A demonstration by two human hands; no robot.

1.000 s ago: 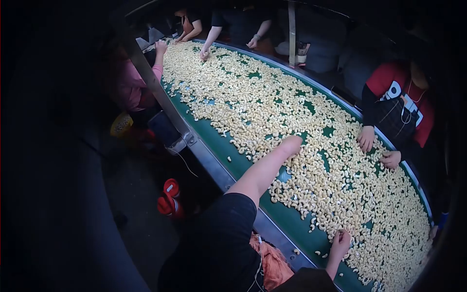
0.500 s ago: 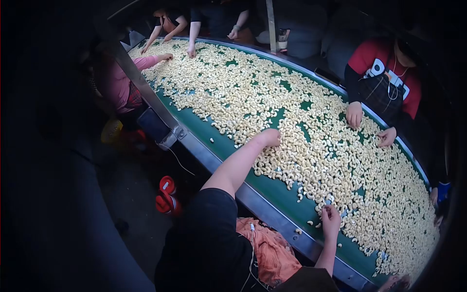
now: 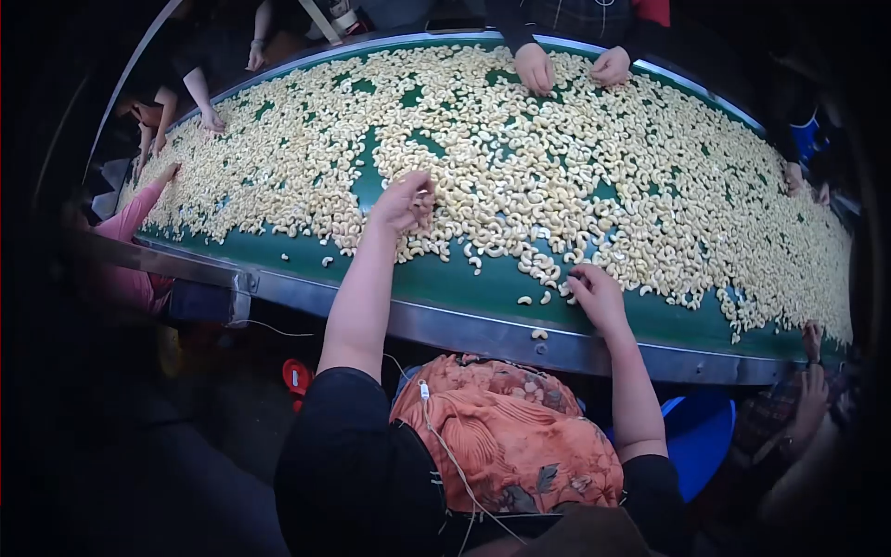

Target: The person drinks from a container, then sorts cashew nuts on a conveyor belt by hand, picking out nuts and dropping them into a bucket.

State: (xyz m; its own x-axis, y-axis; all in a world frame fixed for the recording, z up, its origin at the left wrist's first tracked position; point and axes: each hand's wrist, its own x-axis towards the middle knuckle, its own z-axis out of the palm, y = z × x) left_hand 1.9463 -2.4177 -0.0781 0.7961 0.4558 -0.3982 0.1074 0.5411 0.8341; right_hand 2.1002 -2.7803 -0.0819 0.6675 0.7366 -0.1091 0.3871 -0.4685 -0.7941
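Pale, curved cashew nuts [image 3: 501, 195] spread in a dense layer across a long worktop with a green surface, which is bordered by grey metal rails. The person's left hand [image 3: 406, 202] is over the front part of the layer, its fingers curled narrowly; whether they hold a nut I cannot tell. The right hand [image 3: 597, 295] is at the layer's front edge, thumb and fingertips close together near some stray nuts; their grip cannot be made out either.

A bare green strip [image 3: 455, 286] gives open room between the nuts and the near metal rail [image 3: 464, 331], and another gap opens just left of the left hand. One loose nut [image 3: 539, 333] lies on that rail. Across the worktop, a co-worker's two hands [image 3: 535, 69] reach in past the far rail.

A white tag [image 3: 424, 390] on a cord lies over the orange floral cloth apron [image 3: 520, 432]; any marking on it is too small to read.
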